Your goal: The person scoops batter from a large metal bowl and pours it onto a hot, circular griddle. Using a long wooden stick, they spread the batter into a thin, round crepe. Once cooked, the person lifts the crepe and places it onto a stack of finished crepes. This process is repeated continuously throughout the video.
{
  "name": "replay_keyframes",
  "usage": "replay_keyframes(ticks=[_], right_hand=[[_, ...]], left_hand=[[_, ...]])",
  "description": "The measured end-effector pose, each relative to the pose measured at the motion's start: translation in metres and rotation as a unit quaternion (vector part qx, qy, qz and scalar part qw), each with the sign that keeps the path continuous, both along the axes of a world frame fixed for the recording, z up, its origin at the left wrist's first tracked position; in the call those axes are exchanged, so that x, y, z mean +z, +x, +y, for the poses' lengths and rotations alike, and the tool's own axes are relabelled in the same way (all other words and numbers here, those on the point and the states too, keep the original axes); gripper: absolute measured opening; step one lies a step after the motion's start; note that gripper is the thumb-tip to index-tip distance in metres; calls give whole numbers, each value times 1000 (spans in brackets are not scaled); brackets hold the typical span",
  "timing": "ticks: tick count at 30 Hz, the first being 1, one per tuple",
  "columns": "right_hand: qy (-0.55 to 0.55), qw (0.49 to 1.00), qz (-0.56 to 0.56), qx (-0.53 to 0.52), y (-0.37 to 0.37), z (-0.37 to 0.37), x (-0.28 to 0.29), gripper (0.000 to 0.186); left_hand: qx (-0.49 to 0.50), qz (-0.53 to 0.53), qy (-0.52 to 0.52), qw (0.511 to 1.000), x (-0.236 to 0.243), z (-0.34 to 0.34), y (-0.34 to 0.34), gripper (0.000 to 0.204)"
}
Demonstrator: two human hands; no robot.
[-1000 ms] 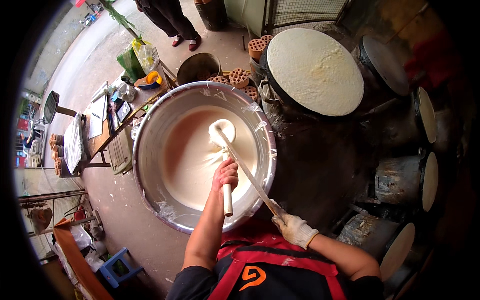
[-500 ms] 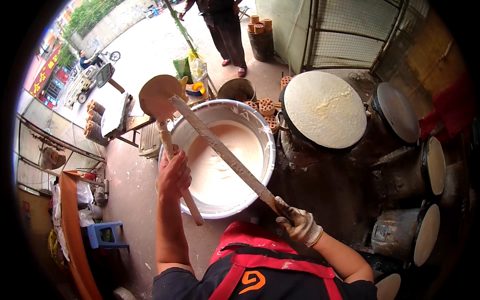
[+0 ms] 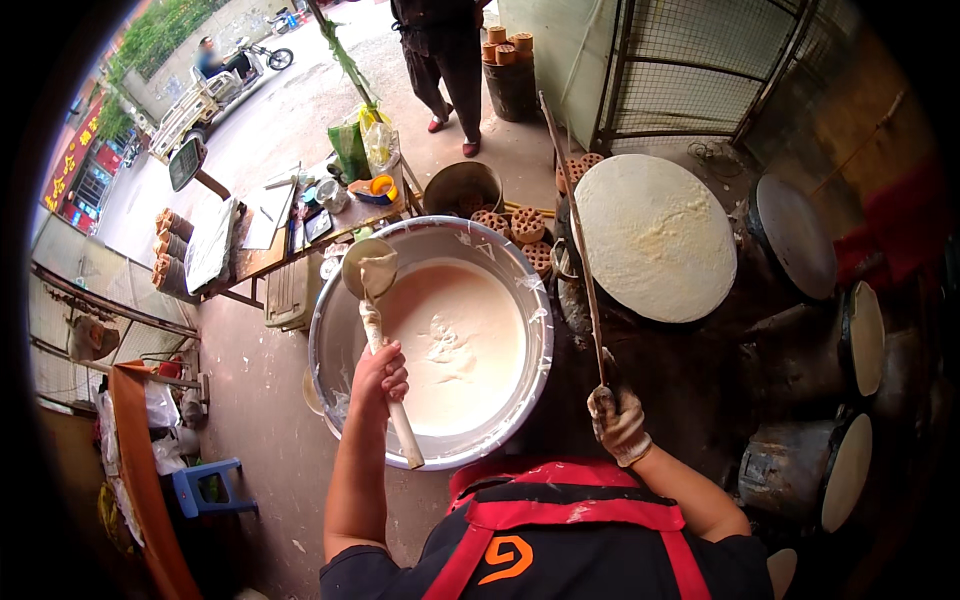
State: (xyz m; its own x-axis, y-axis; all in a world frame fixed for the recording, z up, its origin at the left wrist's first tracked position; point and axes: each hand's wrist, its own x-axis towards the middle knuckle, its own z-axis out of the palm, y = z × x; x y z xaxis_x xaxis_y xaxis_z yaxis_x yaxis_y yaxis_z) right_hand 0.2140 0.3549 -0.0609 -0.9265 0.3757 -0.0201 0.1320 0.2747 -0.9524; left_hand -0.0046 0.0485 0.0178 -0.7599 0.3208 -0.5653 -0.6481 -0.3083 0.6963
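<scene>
Grey tub (image 3: 468,446), perforated bricks (image 3: 527,226) — just beside, cluttered table (image 3: 257,262)

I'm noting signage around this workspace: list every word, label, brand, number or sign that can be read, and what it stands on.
Nothing is clear enough to quote.
Red shop sign with yellow characters: too small and blurred.
Orange curled emblem on the black cloth garment front: a symbol, no readable words.
Flat white paper sheet: no writing legible.
Round-bowled ladle with long pale handle, and large round silvery metal basin: no lettering visible.
</scene>
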Motion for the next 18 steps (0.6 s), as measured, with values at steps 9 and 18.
replay_keyframes(ticks=[9,18], right_hand=[[-283,943,61,-164,61,143,2,50],[-153,894,52,-419,194,403,-78,36]], left_hand=[[-292,-175,202,918,-8,245,0,10],[-527,-205,217,796,23,672,93,10]])
